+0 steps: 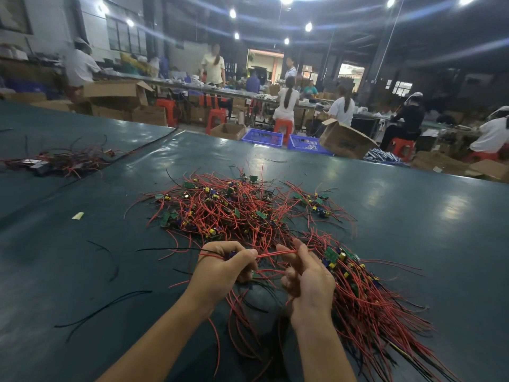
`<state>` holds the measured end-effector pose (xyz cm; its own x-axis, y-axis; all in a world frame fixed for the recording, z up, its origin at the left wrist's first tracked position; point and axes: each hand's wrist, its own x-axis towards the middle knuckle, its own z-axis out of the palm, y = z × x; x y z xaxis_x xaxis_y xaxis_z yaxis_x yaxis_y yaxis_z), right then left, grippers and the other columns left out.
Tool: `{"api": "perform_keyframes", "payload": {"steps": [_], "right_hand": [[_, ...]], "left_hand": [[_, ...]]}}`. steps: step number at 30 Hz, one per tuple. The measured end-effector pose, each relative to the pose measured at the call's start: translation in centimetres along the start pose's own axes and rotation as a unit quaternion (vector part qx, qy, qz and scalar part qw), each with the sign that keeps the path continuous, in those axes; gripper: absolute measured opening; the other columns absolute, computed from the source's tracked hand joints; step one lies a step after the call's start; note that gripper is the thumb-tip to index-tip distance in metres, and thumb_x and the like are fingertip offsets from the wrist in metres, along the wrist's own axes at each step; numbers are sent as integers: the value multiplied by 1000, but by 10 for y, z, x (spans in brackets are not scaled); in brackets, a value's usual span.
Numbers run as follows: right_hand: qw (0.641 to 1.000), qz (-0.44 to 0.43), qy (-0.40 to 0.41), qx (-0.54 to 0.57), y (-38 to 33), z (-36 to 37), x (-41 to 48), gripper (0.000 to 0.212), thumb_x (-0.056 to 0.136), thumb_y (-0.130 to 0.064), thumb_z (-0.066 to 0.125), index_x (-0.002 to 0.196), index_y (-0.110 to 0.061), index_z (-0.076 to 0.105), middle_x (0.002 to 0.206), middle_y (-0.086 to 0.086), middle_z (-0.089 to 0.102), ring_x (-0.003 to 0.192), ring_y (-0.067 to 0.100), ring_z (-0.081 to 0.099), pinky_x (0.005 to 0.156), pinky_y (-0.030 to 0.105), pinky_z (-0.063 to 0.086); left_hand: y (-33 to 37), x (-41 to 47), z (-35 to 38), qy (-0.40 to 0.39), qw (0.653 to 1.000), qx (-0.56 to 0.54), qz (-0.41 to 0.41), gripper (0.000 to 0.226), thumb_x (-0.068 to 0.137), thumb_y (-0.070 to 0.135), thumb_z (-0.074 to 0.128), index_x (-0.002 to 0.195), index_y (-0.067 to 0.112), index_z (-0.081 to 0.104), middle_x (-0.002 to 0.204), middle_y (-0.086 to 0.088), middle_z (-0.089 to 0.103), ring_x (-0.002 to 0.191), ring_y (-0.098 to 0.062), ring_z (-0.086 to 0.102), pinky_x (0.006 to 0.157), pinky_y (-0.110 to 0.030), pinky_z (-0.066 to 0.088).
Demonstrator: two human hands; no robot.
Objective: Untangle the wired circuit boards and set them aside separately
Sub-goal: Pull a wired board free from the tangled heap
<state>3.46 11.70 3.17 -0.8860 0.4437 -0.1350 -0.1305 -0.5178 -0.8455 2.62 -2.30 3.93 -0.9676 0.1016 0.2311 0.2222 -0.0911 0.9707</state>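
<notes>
A tangled pile of small green circuit boards with red and black wires (234, 208) lies on the dark green table (413, 216). My left hand (223, 267) grips a small board with its wires, close in front of me. A few red wires (271, 253) stretch taut from it to my right hand (305, 274), which pinches them between thumb and fingers. To the right of my right hand lies a sorted bundle of boards (366, 293), with red wires fanning toward me.
Another heap of wired parts (63, 162) lies at the far left of the table. Loose black wires (104, 307) and a pale scrap (78, 215) lie to the left. Beyond the table's far edge are blue crates (263, 137), cardboard boxes (344, 140) and seated workers.
</notes>
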Motion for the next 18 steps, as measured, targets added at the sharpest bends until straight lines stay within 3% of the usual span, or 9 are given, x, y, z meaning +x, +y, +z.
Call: {"api": "perform_keyframes", "payload": {"steps": [3, 5, 14, 18], "right_hand": [[971, -202, 4, -130, 5, -1, -2, 19, 96, -8, 60, 107, -18, 71, 81, -3, 77, 41, 12, 60, 42, 17, 47], [960, -241, 4, -139, 5, 0, -5, 25, 93, -6, 62, 109, -24, 69, 84, -8, 77, 46, 14, 64, 49, 19, 53], [994, -110, 23, 2, 0, -5, -1, 22, 96, -1, 55, 91, -16, 71, 80, 12, 76, 33, 11, 46, 37, 17, 38], [996, -91, 4, 11, -4, -4, -1, 21, 96, 0, 54, 88, -12, 69, 80, 14, 76, 33, 11, 46, 37, 17, 38]], "left_hand": [[1, 3, -5, 26, 1000, -17, -2, 45, 89, 1, 60, 46, 15, 64, 50, -2, 58, 46, -11, 53, 51, -25, 46], [1, 5, -9, 43, 999, -19, -8, 43, 90, 5, 61, 48, 15, 65, 51, -2, 59, 48, -11, 54, 52, -24, 47], [-1, 7, -11, 20, 999, 0, -35, 32, 86, 11, 66, 55, 11, 72, 51, -6, 63, 42, -12, 48, 47, -23, 42], [1, 9, -10, 26, 991, -92, -89, 19, 70, 26, 77, 63, 9, 73, 53, -8, 61, 42, -14, 47, 44, -21, 41]]}}
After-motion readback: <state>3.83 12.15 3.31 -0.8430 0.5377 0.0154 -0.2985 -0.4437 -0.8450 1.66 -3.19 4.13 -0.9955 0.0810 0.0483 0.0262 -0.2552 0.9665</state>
